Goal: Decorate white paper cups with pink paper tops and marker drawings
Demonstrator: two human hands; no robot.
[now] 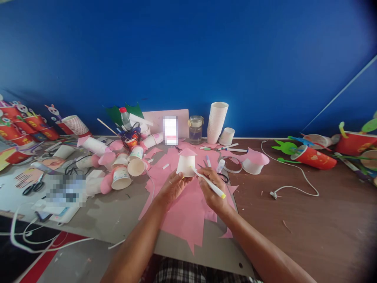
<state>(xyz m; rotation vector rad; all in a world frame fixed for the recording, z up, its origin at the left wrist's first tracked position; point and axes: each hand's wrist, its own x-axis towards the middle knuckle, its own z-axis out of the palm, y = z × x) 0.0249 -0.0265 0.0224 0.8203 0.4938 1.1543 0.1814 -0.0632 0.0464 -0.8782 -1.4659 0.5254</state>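
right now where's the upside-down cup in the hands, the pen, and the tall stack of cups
upside-down cup (186, 165), head view, on its white side wall
pen (209, 184), head view, on the middle of its white barrel
stack of cups (217, 122), head view, on the side of the stack, about halfway up

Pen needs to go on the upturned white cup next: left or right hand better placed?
Right, probably. The right hand already grips the white pen, its tip at the upturned paper cup. The left hand is busy steadying that cup from below over the pink paper.
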